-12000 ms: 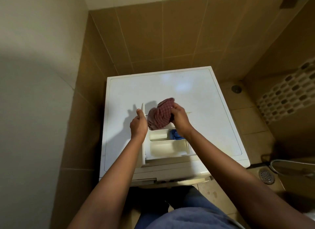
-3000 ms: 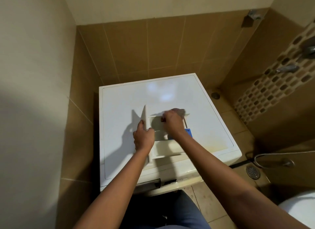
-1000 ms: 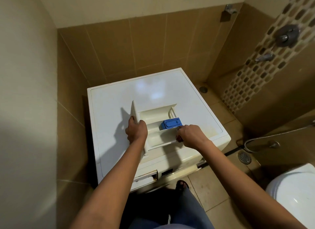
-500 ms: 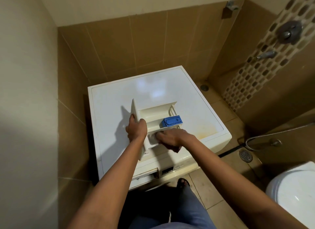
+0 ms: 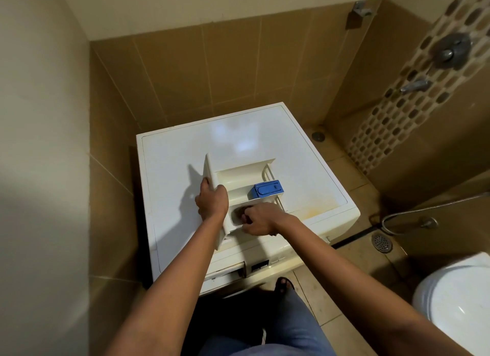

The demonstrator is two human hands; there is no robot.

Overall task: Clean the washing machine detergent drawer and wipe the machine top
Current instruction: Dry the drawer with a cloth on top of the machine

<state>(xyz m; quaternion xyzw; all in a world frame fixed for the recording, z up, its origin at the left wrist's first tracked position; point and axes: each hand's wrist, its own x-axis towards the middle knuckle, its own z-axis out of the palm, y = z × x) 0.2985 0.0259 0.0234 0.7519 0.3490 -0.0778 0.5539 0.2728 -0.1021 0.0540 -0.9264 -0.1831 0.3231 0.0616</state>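
The detergent drawer point(image 5: 238, 174) is out of its slot and lies on the washing machine top point(image 5: 180, 149), near the front edge, with its white front panel point(image 5: 209, 170) standing on edge at the left. A blue insert point(image 5: 267, 188) sits in the middle compartment, against the drawer's right wall. The far compartment shows bare cream plastic.

The left hand point(image 5: 212, 202) grips the front panel from above, its fingers wrapped over the panel's upper edge and clamped on it. The right hand point(image 5: 261, 219) reaches into the near compartment. Its fingers point(image 5: 245, 218) are curled down and closed on a dark wad of cloth point(image 5: 238, 212), most of which is hidden beneath them, pressed against the compartment floor.

A yellowish stain point(image 5: 319, 203) marks the machine top to the right of the drawer. At the front of the machine the open drawer slot point(image 5: 225, 273) shows as a dark gap.

The machine stands in a corner of brown wall tiles point(image 5: 212, 72). To the right are a floor drain point(image 5: 381, 243), a metal hose point(image 5: 424, 207), a shower valve point(image 5: 450, 51) on a mosaic strip, and part of a white toilet point(image 5: 456, 300).
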